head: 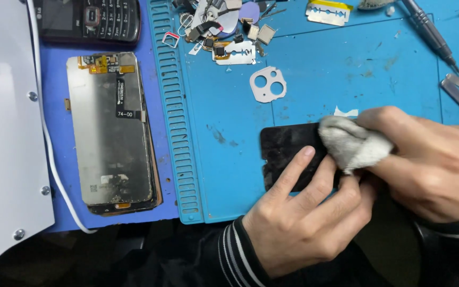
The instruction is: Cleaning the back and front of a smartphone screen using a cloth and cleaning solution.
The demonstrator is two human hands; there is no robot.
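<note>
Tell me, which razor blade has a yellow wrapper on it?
The razor blade at the top edge, right of the parts pile. The other blade, nearer the pile, is bare metal.

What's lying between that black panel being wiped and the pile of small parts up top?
In the head view, only the white camera-hole frame on bare blue mat lies between the black panel and the parts pile.

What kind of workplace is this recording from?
Most likely a phone repair bench: a blue work mat, a stack of removed phone screens, loose small parts and a precision screwdriver.
</note>
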